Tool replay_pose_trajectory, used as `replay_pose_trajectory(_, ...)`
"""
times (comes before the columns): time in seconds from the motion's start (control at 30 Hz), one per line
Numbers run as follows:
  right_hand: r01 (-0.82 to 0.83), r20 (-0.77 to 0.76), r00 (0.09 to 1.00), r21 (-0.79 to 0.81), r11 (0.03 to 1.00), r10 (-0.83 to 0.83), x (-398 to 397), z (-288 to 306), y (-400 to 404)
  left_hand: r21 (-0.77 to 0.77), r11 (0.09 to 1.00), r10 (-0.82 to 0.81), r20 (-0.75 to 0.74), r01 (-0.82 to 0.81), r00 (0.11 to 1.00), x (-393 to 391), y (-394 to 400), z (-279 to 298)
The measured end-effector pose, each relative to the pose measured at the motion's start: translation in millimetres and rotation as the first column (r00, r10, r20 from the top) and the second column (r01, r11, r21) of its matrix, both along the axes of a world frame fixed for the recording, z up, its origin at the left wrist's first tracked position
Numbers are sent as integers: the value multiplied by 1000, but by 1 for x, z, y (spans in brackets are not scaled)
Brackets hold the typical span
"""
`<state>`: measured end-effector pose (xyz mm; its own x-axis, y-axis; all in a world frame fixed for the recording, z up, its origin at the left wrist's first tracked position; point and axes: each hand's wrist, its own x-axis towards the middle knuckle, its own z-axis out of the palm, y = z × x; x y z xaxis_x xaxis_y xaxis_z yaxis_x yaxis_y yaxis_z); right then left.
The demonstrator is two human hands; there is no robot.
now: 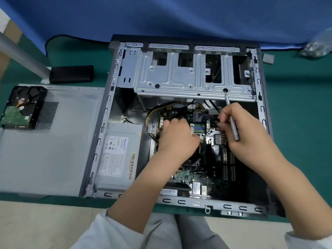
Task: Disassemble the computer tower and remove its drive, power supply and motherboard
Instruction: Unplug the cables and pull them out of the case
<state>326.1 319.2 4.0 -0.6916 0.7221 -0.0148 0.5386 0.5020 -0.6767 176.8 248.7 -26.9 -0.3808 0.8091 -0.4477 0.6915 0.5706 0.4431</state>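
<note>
Head view: the computer tower [115, 83] is laid open on its side on the green table [296, 114], with the motherboard [210, 157] bolted flat to its floor on the right and the power supply [118, 151] seated in the near-left corner. One drive [19, 106] is already set outside the case, on the detached side panel [59, 150] at the left.

The left hand [177, 139] is curled down over the upper middle of the board; what its fingertips hold cannot be told. A screwdriver [232, 121] is gripped in the right hand [246, 132], while its fingertips pinch at a small cable connector [216, 120] near the board's far edge.

The board is judged thin, stiff and fragile: it is best taken by its bare edges, never by the heatsink [220, 138] or the slots. The connector is better pulled by its plastic body than by its soft wires. The power supply is likely heavy and rigid, and is best lifted by its metal box.

Counted: one tower, one drive, one power supply, one motherboard, one screwdriver, one side panel, two hands.
</note>
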Motion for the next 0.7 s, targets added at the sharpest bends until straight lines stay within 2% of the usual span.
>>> replay_pose_trajectory(0.07,3,-15,1000,-42,999,-3,6,4,4,37,991,116,242,-129,963,-9,-5,-2)
replay_pose_trajectory(0.1,2,-25,1000,-46,999,-4,8,6,6,47,984,147,316,-170,937,-13,-8,-3)
replay_pose_trajectory(0.2,4,-43,999,-85,996,-7,8,12,9,106,983,108,326,-149,939,-14,-11,-3)
replay_pose_trajectory(0.23,5,-57,998,-100,995,-11,6,14,9,107,979,120,371,-171,921,-11,-11,-4)
replay_pose_trajectory(0.27,10,-77,997,-118,993,-20,3,16,7,92,971,157,457,-222,876,-8,-10,-5)
replay_pose_trajectory(0.33,18,-160,986,-194,981,-50,-8,20,3,0,934,272,647,-357,713,-4,-8,-6)
replay_pose_trajectory(0.37,13,-230,970,-272,962,-78,-15,21,0,-46,915,313,709,-402,631,-3,-7,-6)
replay_pose_trajectory(0.43,-31,-358,921,-466,884,-156,-28,25,-3,-103,903,342,759,-417,554,-5,-5,-5)
replay_pose_trajectory(0.5,-74,-399,890,-604,794,-220,-39,28,-5,-126,917,337,752,-378,567,-7,-5,-4)
replay_pose_trajectory(0.6,-104,-429,852,-700,706,-300,-47,33,-6,-33,960,227,667,-277,709,-8,-2,-1)
replay_pose_trajectory(0.7,-88,-453,819,-707,701,-353,-41,41,-1,-4,974,194,534,-227,823,-8,-1,-4)
